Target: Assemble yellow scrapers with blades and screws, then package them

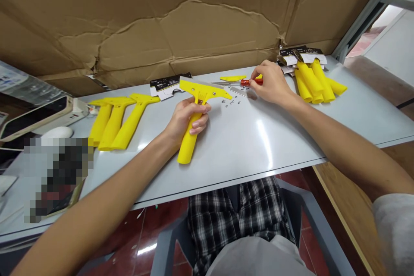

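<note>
My left hand (pixel 189 120) is wrapped round the handle of a yellow scraper (pixel 188 144), whose wide head has a metal strip along its top edge and screws in its face. My right hand (pixel 270 81) holds the red handle of a screwdriver (pixel 247 82) near the back of the table, its shaft pointing left. Small screws (pixel 231 102) lie scattered between the hands. Close to my right fingers is a flat metal blade (pixel 238 91). A yellow strip (pixel 233 78) lies just behind the screwdriver shaft.
Several yellow handles (pixel 318 82) lie at the right beside printed cards (pixel 302 51). Three yellow scraper bodies (pixel 129 125) rest at the left. A black and white card (pixel 168 86) is behind my left hand. Cardboard (pixel 181 17) stands along the table's back edge.
</note>
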Demonstrator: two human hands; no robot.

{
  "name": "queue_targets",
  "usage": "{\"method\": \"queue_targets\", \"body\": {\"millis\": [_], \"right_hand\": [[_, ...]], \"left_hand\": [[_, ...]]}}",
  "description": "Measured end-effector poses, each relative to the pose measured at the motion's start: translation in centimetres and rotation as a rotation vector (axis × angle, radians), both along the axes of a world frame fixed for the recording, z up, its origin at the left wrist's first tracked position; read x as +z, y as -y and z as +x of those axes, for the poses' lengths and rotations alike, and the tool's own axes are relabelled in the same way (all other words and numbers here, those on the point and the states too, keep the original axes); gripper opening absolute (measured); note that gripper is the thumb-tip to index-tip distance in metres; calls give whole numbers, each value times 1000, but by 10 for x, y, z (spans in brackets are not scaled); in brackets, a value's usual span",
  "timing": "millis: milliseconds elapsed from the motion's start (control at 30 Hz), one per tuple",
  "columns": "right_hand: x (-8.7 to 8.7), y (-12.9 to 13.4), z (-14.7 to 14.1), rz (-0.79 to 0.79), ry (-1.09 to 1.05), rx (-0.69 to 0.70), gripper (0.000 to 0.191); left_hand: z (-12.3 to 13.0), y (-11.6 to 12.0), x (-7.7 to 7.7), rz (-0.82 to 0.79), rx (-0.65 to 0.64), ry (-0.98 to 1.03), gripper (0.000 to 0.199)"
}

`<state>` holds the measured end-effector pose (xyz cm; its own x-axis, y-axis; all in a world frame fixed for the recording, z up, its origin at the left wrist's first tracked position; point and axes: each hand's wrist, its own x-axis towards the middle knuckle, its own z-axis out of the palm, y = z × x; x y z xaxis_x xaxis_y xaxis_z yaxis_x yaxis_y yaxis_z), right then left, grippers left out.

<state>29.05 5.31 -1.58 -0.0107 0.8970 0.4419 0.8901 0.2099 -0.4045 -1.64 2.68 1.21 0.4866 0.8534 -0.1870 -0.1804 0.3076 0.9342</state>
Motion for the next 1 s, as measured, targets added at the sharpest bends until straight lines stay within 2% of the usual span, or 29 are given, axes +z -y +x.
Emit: {"method": "queue_targets", "body": {"millis": [267,467,700,833,1000], "right_hand": [[1,-1,5,-10,56,-66,12],[0,0,4,-125,95,-91,20],[-5,3,-5,-154,113,-46,44],[-5,1,-5,-161,131,-20,46],[-5,-1,-2,-183,174,15,38]], "left_hand": [[-7,-12,-4,-63,36,12,30],[-6,-11,-4,-31,54,8,26],[-8,-12,-4,-35,65,3,25],[-6,-11,-2,-65,78,2,27],[4,-2,4,-86,194,18,28]]}}
